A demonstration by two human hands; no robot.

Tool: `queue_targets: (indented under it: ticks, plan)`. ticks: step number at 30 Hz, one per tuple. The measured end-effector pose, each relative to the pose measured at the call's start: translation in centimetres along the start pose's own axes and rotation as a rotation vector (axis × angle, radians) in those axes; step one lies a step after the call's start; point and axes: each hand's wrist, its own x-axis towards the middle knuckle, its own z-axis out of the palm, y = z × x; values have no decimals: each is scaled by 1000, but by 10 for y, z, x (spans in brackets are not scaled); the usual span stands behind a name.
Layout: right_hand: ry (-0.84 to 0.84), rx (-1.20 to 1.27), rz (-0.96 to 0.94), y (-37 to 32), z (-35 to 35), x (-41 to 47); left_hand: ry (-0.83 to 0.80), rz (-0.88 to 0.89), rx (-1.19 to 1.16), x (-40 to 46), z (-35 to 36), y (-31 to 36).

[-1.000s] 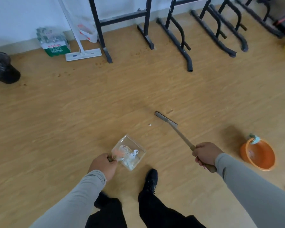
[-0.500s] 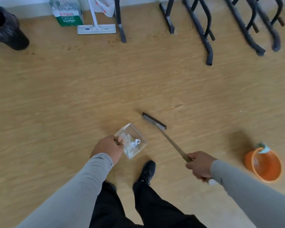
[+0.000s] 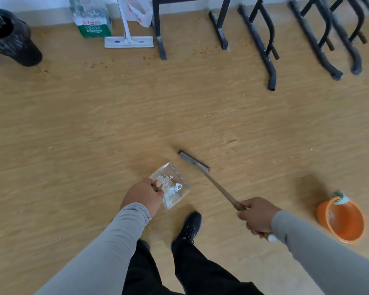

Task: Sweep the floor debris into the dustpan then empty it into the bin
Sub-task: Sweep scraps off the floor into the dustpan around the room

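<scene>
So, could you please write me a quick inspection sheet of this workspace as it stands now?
Surface: wooden floor, brown specks near the rack feet.
Job's things: clear dustpan holding pale scraps; broom head on the floor beside it; black-lined bin far left.
Clutter: orange basin, flat mop, bottled water pack.
Grips: left hand holds the dustpan handle; right hand holds the broom handle.
Cables: nothing seen.
Surroundings: black metal racks, white wall.

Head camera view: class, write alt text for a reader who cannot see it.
A person's left hand holds a clear dustpan of white scraps on the wood floor, while the right hand holds a broom just beyond it.
</scene>
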Motion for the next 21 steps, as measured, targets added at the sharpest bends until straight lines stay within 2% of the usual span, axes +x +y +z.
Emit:
queue_targets:
  ticks: [2,4,7,9,17,21]
  plan:
    - [-80,-7,-4,-6,11,-4,3,2,7,0,1,-2]
    - [-134,93,8,-2,3,-10,3,9,18,-1,1,-3]
    - [-131,284,23,17,-26,-22,4,12,15,-2,1,-5]
    - [-121,321,22,28,-37,-35,3,13,8,-3,1,-5]
    - [83,340,24,32,-38,-23,9,23,-21,-1,3,-3]
    - [147,227,71,31,-24,-3,10,18,-28,0,1,-4]
